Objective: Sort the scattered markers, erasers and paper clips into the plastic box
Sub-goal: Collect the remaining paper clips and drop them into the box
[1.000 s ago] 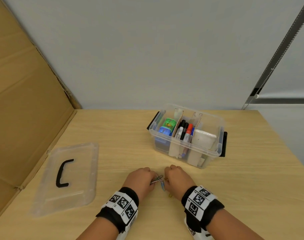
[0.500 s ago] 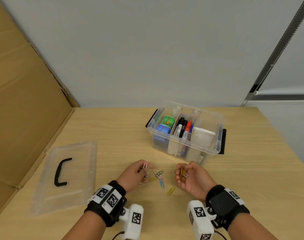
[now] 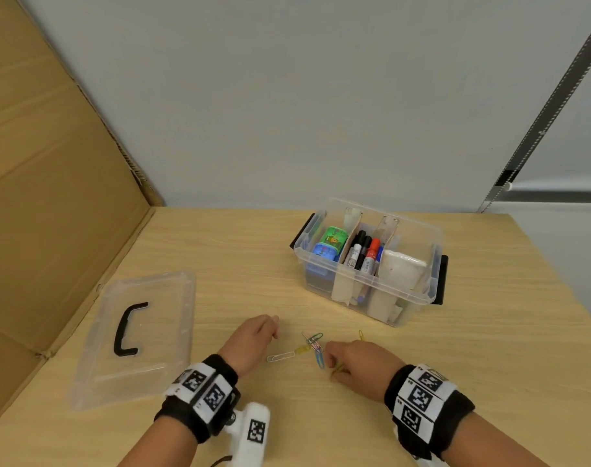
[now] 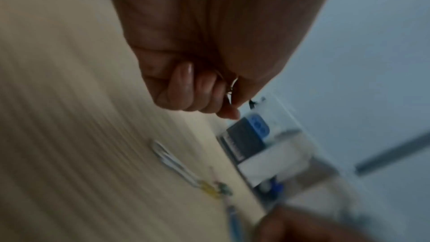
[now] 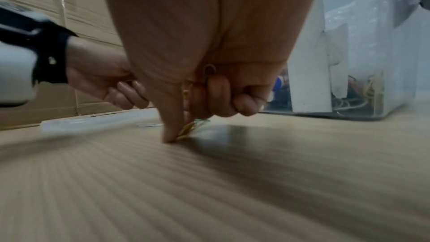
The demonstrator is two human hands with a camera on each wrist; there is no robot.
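Note:
Several coloured paper clips (image 3: 312,345) lie on the table between my hands, with a silver one (image 3: 280,357) at the left. My left hand (image 3: 257,335) is curled beside them and holds a clip (image 4: 230,87) in its fingers. My right hand (image 3: 351,365) is down on the table, pinching a yellow clip (image 5: 187,129) with thumb and forefinger while other clips (image 5: 208,74) sit in its curled fingers. The clear plastic box (image 3: 422,298) stands behind, holding erasers (image 3: 334,239), markers (image 3: 363,251) and a white eraser (image 3: 400,269).
The clear lid (image 3: 135,335) with a black handle lies at the left. A cardboard sheet (image 3: 44,197) leans along the left side. One yellow clip (image 3: 361,334) lies apart, near the box front. The table's right edge (image 3: 556,281) runs close behind the box.
My right hand turned palm-down and dropped to the table onto the yellow clip. My left hand lifted slightly away from the pile. The hands parted from their earlier touching pose.

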